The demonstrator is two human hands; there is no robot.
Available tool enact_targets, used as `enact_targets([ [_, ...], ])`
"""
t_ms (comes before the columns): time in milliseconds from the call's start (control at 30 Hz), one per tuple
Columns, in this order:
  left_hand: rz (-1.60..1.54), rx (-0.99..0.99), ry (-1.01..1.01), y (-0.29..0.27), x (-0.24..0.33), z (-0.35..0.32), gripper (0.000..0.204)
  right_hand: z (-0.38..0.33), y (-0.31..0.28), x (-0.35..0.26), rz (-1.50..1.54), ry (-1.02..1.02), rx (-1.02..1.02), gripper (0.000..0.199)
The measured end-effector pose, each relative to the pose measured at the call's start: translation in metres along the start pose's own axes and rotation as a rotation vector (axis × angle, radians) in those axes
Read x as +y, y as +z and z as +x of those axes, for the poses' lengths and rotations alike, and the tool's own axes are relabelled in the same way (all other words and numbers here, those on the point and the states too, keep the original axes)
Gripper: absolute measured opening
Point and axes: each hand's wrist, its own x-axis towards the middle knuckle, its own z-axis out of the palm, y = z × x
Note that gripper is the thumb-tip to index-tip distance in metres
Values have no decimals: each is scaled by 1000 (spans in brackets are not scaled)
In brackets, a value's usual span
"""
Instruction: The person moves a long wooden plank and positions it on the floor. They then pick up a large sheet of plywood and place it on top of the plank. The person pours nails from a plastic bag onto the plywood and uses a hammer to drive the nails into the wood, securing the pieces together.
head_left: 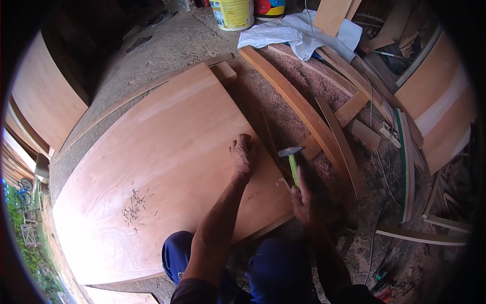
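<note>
Hammer (293,168) near edge of panel (172,137)

Pale wood panel (167,134) lies flat w/ sm nails (134,206) scattered atop, grn-handled hammer (293,165) nr R edge.

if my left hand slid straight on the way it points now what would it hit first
Your left hand seems free to the edge of the wooden panel; beyond that, the long wooden beam looks first, though its height is hard to judge.
</note>
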Motion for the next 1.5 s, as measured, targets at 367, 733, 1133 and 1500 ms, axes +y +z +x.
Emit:
enact_targets([
  [367, 131, 28, 190, 7, 2, -4, 32, 52, 34, 14, -50, -62, -75, 55],
  [733, -37, -36, 109, -5, 14, -5, 41, 54, 16, -8, -146, -259, -3, 57],
  [1133, -165, 75, 68, 0, -2, -4, 37, 56, 28, -4, -222, 6, -205, 60],
  [1500, -167, 43, 73, -1, 0, -4, 40, 64, 29, 1, -233, -238, -28, 73],
])
